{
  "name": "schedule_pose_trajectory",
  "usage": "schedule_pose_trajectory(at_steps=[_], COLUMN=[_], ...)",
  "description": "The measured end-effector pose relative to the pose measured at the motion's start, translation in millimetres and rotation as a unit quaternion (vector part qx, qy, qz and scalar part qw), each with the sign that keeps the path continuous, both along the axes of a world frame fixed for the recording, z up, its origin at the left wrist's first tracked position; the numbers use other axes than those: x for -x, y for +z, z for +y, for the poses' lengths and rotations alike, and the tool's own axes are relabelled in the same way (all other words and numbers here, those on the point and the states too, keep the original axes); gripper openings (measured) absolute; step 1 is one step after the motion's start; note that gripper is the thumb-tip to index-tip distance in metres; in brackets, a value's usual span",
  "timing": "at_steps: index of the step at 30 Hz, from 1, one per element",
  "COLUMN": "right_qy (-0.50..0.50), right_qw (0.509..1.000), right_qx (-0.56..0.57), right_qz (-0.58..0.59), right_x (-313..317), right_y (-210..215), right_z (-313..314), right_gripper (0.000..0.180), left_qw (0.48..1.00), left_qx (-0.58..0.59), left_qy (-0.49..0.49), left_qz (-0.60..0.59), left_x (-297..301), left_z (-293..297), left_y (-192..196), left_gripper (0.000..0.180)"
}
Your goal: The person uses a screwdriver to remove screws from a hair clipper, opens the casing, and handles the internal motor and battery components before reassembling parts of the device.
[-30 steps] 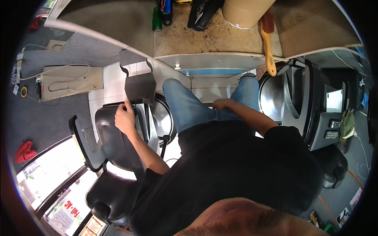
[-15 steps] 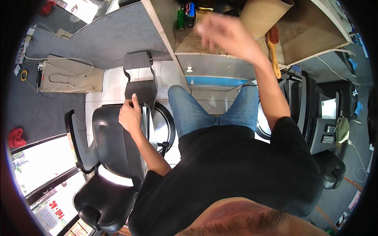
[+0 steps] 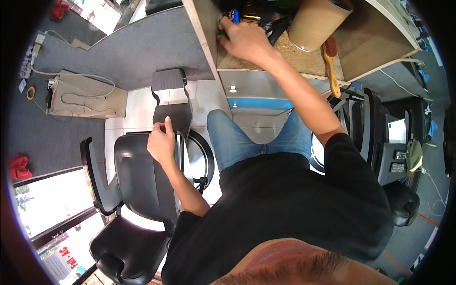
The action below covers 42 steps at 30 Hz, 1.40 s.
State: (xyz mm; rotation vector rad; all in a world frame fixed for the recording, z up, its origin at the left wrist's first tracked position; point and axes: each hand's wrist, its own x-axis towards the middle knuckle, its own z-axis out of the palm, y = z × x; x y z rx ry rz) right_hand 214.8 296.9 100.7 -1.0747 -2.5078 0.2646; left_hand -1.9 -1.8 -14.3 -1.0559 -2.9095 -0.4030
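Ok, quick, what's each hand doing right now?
Left hand: on the black chair, thumb raised; grip cannot be told.
Right hand: over the shelf, near the blue item; grip cannot be told.

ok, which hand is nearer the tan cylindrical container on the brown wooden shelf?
Right. The right hand is over the shelf, left of the container; the left hand is beside the black padded chair, farther off.

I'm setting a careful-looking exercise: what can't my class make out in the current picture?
All in the head view:
1. Grip of the right hand: the hand itself hides whether it holds the green thing.
2. Inside of the tub: mostly hidden by its wall.
3. Back of the shelf: cut off by the upper edge.
4. Markings on the small black gadgets: too small.
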Motion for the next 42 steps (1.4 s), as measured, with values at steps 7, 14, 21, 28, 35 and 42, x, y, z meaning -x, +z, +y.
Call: schedule_pose_trajectory(at_steps=[7, 14, 21, 28, 35, 42], right_qy=[0.029, 0.020, -0.003, 0.013, 0.074, -0.144], right_qw=[0.998, 0.977, 0.918, 0.893, 0.916, 0.915], right_qx=[-0.038, -0.080, -0.103, -0.055, -0.157, -0.159], right_qz=[0.028, 0.195, 0.383, 0.447, 0.362, 0.342], right_x=[-2, -7, -38, -128, -189, -250], right_y=[-14, -20, -6, 7, -61, -31], right_z=[-8, -17, -37, -116, -181, -125], right_gripper=[0.049, 0.028, 0.020, 0.020, 0.025, 0.055], left_qw=[1.000, 1.000, 0.961, 0.790, 0.486, 0.548], left_qx=[0.005, 0.022, -0.222, -0.401, -0.336, -0.363], left_qy=[-0.006, -0.002, -0.111, -0.266, -0.226, -0.288], left_qz=[0.004, 0.000, 0.119, -0.381, -0.774, -0.696], left_x=[1, 0, -17, -162, -251, -268], left_z=[0, 2, 6, 55, 110, 148], left_y=[-2, -3, 3, 60, 92, 84], left_gripper=[0.060, 0.058, 0.026, 0.033, 0.044, 0.020])
